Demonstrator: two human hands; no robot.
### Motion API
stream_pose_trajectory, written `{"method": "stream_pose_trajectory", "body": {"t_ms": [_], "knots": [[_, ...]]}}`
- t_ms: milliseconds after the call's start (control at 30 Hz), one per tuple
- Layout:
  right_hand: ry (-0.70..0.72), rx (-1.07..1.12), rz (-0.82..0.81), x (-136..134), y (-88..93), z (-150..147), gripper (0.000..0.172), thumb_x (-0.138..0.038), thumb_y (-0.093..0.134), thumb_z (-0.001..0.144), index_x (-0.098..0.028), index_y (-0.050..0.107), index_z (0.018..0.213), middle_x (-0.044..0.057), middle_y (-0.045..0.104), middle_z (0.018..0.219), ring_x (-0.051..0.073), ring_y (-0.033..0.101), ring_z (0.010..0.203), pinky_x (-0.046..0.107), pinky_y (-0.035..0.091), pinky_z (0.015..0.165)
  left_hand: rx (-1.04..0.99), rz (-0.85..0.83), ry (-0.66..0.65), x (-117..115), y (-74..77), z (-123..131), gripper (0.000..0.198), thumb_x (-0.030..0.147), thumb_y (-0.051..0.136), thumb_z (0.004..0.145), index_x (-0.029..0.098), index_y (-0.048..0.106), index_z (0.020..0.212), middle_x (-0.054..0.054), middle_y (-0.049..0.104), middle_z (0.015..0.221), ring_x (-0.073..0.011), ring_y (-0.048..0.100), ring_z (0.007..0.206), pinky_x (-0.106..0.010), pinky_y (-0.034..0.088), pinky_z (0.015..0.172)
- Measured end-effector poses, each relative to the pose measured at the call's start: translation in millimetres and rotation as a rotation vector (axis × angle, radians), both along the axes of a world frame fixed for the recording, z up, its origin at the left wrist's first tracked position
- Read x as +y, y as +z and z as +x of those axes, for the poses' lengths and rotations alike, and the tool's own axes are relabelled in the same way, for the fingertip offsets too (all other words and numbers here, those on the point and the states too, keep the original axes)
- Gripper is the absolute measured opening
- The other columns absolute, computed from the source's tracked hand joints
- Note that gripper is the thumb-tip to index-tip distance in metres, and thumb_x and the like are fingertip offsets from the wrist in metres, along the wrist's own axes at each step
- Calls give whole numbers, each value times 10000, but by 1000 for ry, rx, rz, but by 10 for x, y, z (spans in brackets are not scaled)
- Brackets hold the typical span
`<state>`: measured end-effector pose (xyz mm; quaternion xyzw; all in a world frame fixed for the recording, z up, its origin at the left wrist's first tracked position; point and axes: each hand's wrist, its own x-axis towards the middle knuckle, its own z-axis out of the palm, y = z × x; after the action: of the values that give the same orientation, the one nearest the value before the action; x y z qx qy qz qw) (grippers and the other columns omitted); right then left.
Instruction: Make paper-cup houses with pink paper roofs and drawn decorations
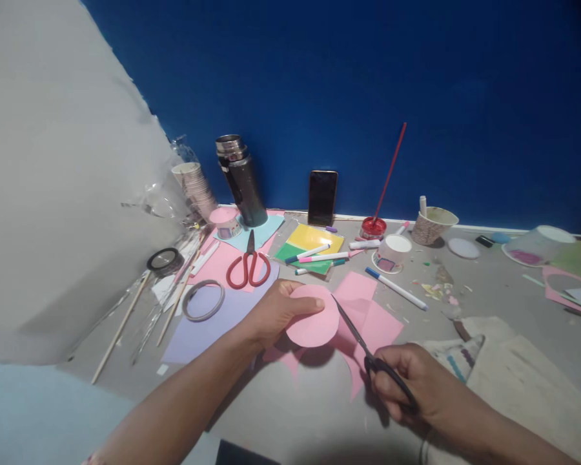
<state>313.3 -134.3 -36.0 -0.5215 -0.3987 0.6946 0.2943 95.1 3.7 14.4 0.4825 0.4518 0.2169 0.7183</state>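
Nearest me, my right hand [409, 384] is curled round the handles of the black scissors [370, 363], and my left hand [275, 313] pinches a pink paper disc [312, 328] under its thumb — held above the bench [319, 403], the blade tips just beside its right edge. Pink offcuts [386, 323] lie behind it to the right, a lavender sheet [186, 343] and red-handled scissors [250, 244] to the left. Farther off, a dark phone [322, 199] leans against the blue wall [358, 84] — a flask [248, 190] stands left of it.
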Motion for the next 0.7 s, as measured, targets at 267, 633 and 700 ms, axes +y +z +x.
{"method": "stream_pose_trajectory", "body": {"t_ms": [267, 633, 700], "knots": [[-8, 19, -23, -10, -11, 12, 630, -765, 807, 700, -197, 536, 675, -38, 571, 490, 47, 318, 412, 239, 180, 436, 9, 8, -24, 4, 12, -11, 308, 358, 890, 580, 118, 724, 680, -36, 662, 602, -137, 583, 513, -236, 399, 481], [-11, 13, -31, -13, 9, 0, 654, -802, 787, 688, -193, 549, 679, -30, 579, 486, 44, 316, 404, 243, 172, 430, 28, 25, -39, 2, 15, -17, 322, 376, 878, 580, 119, 717, 690, -45, 667, 626, -146, 598, 535, -233, 397, 479], [-11, 11, -36, -17, 5, -3, 658, -810, 781, 685, -194, 551, 687, -30, 585, 490, 42, 309, 400, 242, 163, 425, 47, 32, -54, 2, 15, -17, 312, 376, 872, 584, 125, 706, 667, -34, 647, 600, -138, 579, 517, -226, 372, 460]]}}
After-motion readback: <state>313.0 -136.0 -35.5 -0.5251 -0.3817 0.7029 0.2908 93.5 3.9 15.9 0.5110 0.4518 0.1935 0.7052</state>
